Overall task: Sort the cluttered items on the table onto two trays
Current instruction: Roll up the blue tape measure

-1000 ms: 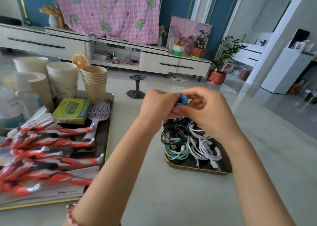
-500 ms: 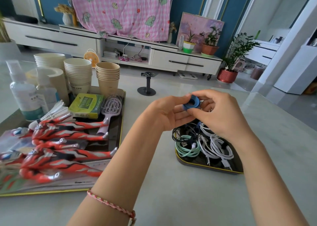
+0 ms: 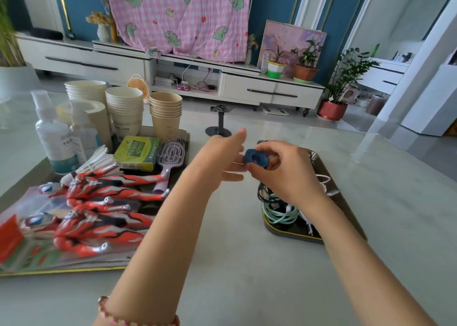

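Holding one blue coil [image 3: 256, 158], pinched in my right hand [image 3: 284, 174] above the cable tray [image 3: 291, 237]; left hand [image 3: 221, 158] spread beside it. Step: placing. Next, I judge: lower it among the cables [image 3: 279, 214].

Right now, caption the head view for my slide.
Right hand pinches a small blue ring over the dark tray of coiled cables; open left hand beside it.

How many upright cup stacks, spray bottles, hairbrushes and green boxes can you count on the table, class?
Cup stacks: 3
Spray bottles: 2
Hairbrush: 1
Green box: 1
Total: 7
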A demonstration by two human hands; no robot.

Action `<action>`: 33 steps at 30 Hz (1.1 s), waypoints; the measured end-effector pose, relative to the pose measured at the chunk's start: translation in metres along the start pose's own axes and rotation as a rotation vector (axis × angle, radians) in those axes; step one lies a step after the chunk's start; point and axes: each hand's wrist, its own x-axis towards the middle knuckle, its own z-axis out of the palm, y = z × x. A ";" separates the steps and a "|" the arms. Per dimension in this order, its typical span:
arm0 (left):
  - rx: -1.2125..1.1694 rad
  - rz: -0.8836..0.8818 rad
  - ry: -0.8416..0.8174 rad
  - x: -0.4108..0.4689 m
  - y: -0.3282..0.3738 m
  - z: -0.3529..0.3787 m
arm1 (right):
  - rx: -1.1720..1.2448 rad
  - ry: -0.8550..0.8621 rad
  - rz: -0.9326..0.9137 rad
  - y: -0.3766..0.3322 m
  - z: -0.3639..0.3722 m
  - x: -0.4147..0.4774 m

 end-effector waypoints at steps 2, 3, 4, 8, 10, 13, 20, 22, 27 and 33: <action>0.225 0.091 0.128 -0.009 0.005 -0.030 | -0.007 -0.077 -0.005 -0.006 0.015 0.000; 0.414 0.174 0.210 -0.013 0.006 -0.049 | 0.030 -0.113 0.011 -0.012 0.023 0.000; 0.613 0.262 0.271 -0.017 0.004 -0.067 | 0.068 -0.152 0.028 -0.017 0.032 0.001; 1.109 0.277 0.183 -0.024 -0.029 -0.110 | 0.117 -0.241 0.095 -0.031 0.065 0.015; 1.185 0.294 0.098 -0.020 -0.052 -0.125 | 0.189 -0.254 0.152 -0.041 0.083 0.021; 1.312 0.408 0.116 -0.017 -0.070 -0.131 | 0.203 -0.295 0.149 -0.056 0.103 0.027; 1.375 0.448 0.072 -0.016 -0.068 -0.126 | 0.042 -0.349 0.164 -0.066 0.116 0.042; 1.383 0.453 0.026 -0.014 -0.068 -0.129 | 0.060 -0.365 0.196 -0.064 0.117 0.044; 1.269 0.487 0.058 -0.019 -0.063 -0.132 | 0.407 -0.383 0.418 -0.061 0.114 0.045; 1.280 0.434 0.034 -0.018 -0.057 -0.129 | 0.683 -0.303 0.589 -0.054 0.105 0.046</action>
